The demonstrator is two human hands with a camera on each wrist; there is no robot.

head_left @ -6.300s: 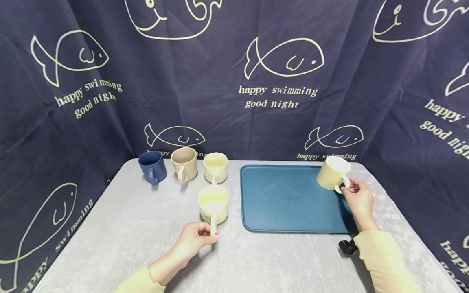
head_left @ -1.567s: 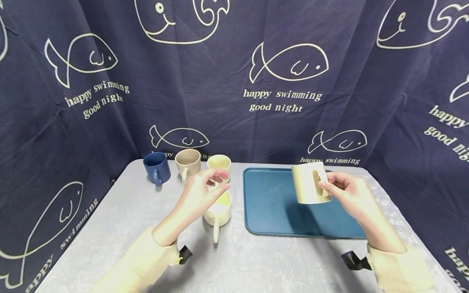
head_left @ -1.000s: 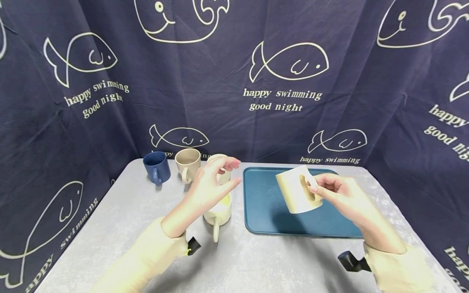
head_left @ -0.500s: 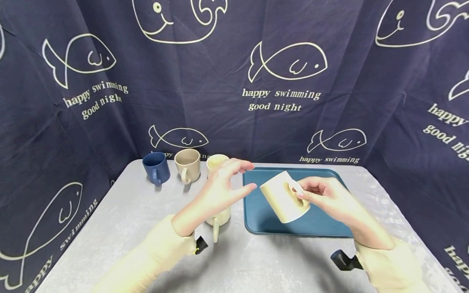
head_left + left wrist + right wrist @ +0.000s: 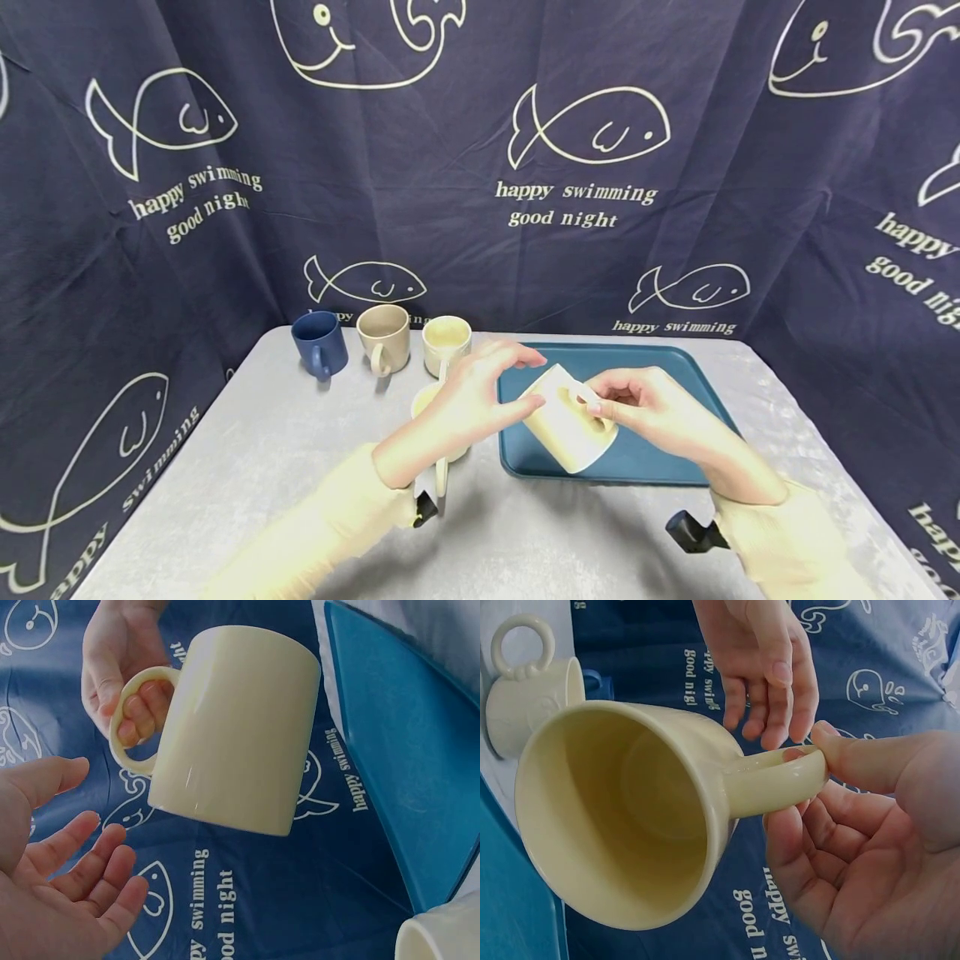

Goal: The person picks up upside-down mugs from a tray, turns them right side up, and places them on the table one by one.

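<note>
My right hand point(image 5: 652, 408) pinches the handle of a pale yellow mug point(image 5: 566, 429), holding it tilted over the left part of the blue tray point(image 5: 675, 358). The right wrist view looks into the bare inside of this mug point(image 5: 615, 817), with thumb and fingers on its handle. Close to the mug's left side is my left hand point(image 5: 480, 392), thumb and fingers spread with nothing between them. In the left wrist view a gap shows between these fingers and the mug point(image 5: 232, 735). Behind the left hand, a cream mug point(image 5: 441, 482) is partly hidden.
A blue mug point(image 5: 320, 343), a beige mug point(image 5: 385, 337) and another pale yellow mug point(image 5: 447, 343) stand in a row at the back left of the grey table point(image 5: 247, 500). A dark fish-print curtain point(image 5: 585, 250) hangs behind and along both sides.
The right hand has lifted the mug from the tray's back right, carried it left and tilted it. The left hand has let go of the cream mug's handle and moved right toward the held mug.
</note>
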